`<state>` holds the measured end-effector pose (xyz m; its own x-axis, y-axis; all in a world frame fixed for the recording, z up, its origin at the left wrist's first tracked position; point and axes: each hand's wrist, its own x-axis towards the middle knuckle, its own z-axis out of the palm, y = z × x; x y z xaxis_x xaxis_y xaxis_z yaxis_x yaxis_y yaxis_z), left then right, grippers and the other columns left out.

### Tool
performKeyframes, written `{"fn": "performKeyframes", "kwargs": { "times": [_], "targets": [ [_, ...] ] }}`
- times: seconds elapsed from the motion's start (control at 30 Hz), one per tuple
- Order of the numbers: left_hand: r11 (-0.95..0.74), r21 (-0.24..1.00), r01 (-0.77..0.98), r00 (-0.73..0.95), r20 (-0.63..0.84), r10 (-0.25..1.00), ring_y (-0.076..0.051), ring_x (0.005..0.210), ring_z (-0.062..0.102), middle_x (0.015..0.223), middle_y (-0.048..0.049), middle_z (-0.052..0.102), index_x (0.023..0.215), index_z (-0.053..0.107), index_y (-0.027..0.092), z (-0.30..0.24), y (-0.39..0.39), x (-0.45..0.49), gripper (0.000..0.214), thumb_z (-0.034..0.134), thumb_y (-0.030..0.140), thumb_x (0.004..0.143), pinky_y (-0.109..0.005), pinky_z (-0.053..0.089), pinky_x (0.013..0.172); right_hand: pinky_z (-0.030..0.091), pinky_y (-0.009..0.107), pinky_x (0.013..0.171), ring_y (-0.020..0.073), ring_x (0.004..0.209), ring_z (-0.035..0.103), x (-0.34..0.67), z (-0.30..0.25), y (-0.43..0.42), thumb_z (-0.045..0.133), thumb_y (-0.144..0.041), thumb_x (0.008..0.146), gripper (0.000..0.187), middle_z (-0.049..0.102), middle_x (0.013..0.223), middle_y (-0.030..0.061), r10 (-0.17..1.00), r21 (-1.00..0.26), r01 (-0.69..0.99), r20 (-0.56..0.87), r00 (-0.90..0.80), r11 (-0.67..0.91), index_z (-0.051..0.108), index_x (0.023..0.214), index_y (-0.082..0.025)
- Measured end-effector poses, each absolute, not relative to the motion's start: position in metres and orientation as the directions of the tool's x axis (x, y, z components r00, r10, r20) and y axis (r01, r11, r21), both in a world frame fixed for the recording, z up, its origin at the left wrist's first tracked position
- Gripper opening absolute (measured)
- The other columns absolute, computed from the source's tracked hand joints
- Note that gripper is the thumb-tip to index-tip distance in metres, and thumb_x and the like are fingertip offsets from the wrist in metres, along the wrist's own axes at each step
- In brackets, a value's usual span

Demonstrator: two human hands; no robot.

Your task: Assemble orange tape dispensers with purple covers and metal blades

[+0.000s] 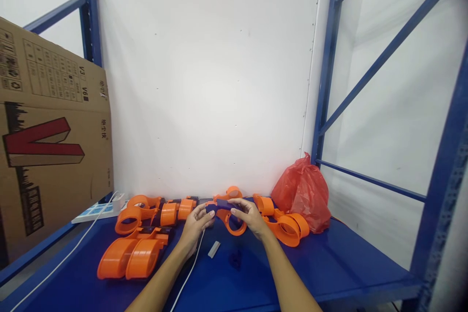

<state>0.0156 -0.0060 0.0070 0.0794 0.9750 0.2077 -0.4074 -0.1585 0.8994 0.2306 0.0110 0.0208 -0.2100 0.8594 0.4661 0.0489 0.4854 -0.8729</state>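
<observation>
An orange tape dispenser [229, 224] with a dark blue part is held up above the table, between my two hands. My left hand [195, 228] is closed on its left end, thumb on the dark part. From the right, my right hand [251, 219] grips the other end, with its fingers along the top and the thumb in front. Below them, a small white strip [214, 249] and a small dark piece [235, 259] lie on the blue tabletop [204, 287]. A white cable [189, 278] runs down beside my left hand.
Several orange tape dispensers [146, 257] lie at the left, and more dispensers [288, 229] at the right. A red plastic bag [303, 195] sits in the back right corner. A large cardboard box [54, 146] and a power strip [97, 212] occupy the left. Blue rack posts [329, 58] flank the table.
</observation>
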Motion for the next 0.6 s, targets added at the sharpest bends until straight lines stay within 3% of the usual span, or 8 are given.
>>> {"fn": "performKeyframes", "kwargs": {
  "times": [0.27,0.4,0.6],
  "targets": [
    [-0.154,0.906,-0.395,0.068,0.196,0.978,-0.028,0.105,0.07,0.11,-0.0133,0.074,0.113,0.069,0.018,0.006,-0.005,0.015,0.06,0.091,0.04,0.062,-0.033,0.056,0.086,0.049,0.045,0.101,0.0298,0.11,0.066,0.23,0.018,0.016,0.074,-0.051,0.082,0.041,0.074,0.114,0.0086,0.828,-0.838,0.077,0.515,-0.221,0.541,0.073,0.11,-0.022],
    [-0.157,0.901,-0.404,0.059,0.197,0.979,-0.029,0.113,0.068,0.125,-0.0146,0.07,0.118,0.067,0.019,0.003,-0.004,0.014,0.061,0.09,0.036,0.063,-0.033,0.055,0.088,0.048,0.046,0.102,0.03,0.113,0.065,0.229,0.02,0.013,0.069,-0.043,0.085,0.038,0.072,0.119,0.0091,0.8,-0.795,0.128,0.563,-0.209,0.593,0.069,0.116,-0.022],
    [-0.197,0.872,-0.448,0.06,0.249,0.967,-0.034,0.13,0.057,0.143,-0.0137,0.06,0.121,0.066,0.022,0.006,-0.008,0.015,0.067,0.085,0.024,0.057,-0.036,0.053,0.095,0.045,0.046,0.105,0.03,0.118,0.06,0.224,0.024,-0.006,0.065,-0.023,0.079,0.05,0.065,0.127,0.0089,0.684,-0.598,0.34,0.682,-0.26,0.726,0.061,0.129,-0.024]
  ]
}}
